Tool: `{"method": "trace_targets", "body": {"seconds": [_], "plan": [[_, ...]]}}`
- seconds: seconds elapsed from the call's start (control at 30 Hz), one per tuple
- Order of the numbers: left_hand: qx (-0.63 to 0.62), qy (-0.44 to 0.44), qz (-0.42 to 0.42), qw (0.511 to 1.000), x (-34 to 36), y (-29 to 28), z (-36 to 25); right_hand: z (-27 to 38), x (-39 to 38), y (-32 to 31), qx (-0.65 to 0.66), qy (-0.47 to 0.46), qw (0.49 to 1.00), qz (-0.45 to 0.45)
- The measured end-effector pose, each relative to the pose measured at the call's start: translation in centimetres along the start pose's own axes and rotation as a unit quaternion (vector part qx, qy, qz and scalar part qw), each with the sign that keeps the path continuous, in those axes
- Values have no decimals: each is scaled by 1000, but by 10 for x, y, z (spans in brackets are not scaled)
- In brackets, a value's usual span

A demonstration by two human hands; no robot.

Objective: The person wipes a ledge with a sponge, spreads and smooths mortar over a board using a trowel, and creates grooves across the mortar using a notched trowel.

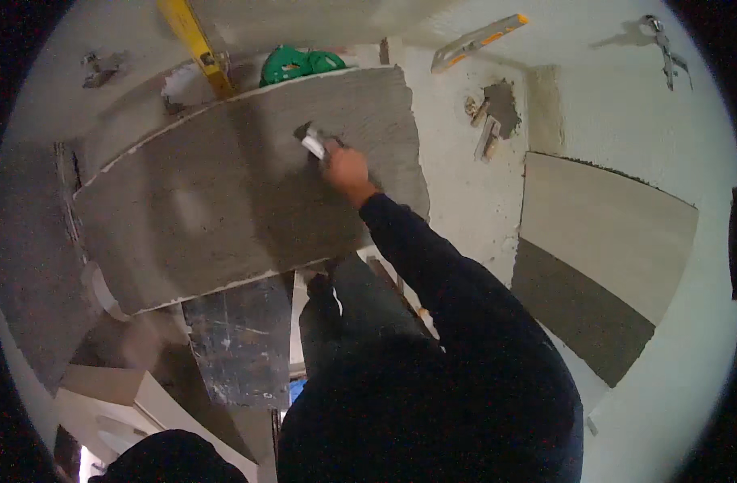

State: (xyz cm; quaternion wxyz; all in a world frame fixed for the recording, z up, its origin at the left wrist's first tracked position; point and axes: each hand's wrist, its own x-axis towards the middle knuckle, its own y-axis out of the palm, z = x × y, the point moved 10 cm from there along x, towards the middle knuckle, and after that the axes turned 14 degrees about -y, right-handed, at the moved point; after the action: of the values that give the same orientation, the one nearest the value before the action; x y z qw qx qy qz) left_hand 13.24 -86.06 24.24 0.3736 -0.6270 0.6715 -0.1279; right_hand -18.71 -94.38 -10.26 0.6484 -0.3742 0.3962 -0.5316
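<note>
Right hand (348,171): curled tightly round the handle of a trowel (314,145), presumably to steer its blade.
Trowel: upper middle of the frame, over the grey-coated slab (183,229); blur hides whether the blade touches.
Left hand: not visible, state untold.
Yellow level (193,40): upper left, ending at the slab's edge, likely out of the blade's way.

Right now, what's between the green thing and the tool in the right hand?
From the green thing to the tool in the right hand, the head view shows only the grey-coated panel: its pale edge, then bare grey.
</note>
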Motion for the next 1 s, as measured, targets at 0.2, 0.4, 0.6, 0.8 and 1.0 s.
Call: {"method": "trace_targets", "body": {"seconds": [0.2,0.4,0.6,0.8,1.0], "plan": [[-64,36,20,997,-16,4,-6,-48,-110,-69,29,174,984,-34],[-156,105,77,979,-52,4,-40,-74,-177,4,-21,195,980,-23],[-237,193,144,941,-113,-48,-55,-56,-208,-31,-80,138,980,-122],[-244,169,57,953,-150,-132,-7,-137,-234,-31,-56,243,963,-106],[29,-81,-200,976,-129,-179,177,-71,-204,4,-7,216,963,-163]]}}
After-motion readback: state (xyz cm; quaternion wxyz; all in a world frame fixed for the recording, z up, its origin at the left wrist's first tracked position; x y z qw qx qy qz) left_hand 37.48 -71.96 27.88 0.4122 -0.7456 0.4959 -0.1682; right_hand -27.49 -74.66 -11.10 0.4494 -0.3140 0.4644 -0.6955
